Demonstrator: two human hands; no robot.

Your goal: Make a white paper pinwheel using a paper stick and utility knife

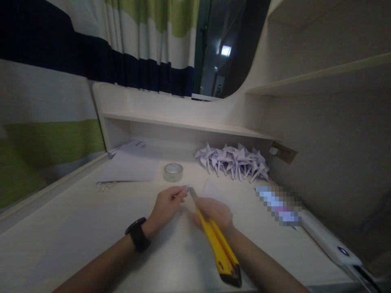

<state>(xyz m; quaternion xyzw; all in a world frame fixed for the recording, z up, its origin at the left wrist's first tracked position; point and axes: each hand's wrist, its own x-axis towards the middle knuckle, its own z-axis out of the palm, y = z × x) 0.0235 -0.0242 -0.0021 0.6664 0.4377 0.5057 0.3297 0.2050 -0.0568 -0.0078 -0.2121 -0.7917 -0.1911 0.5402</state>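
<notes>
Utility knife point(218, 244) gripped in your right hand point(214, 213), blade tip at paper piece point(214, 190); left hand point(166, 205) pinches paper's edge.

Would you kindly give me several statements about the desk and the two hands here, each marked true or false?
1. The right hand holds a yellow utility knife. True.
2. The left hand lies flat on the roll of tape. False: it pinches a small piece of white paper near the knife's tip, and the tape sits apart, further back on the desk.
3. A black watch is on the left wrist. True.
4. The pile of paper pinwheels is bright red. False: they are pale lilac-white.
5. The pinwheels lie below the shelf, at the back of the desk. True.
</notes>
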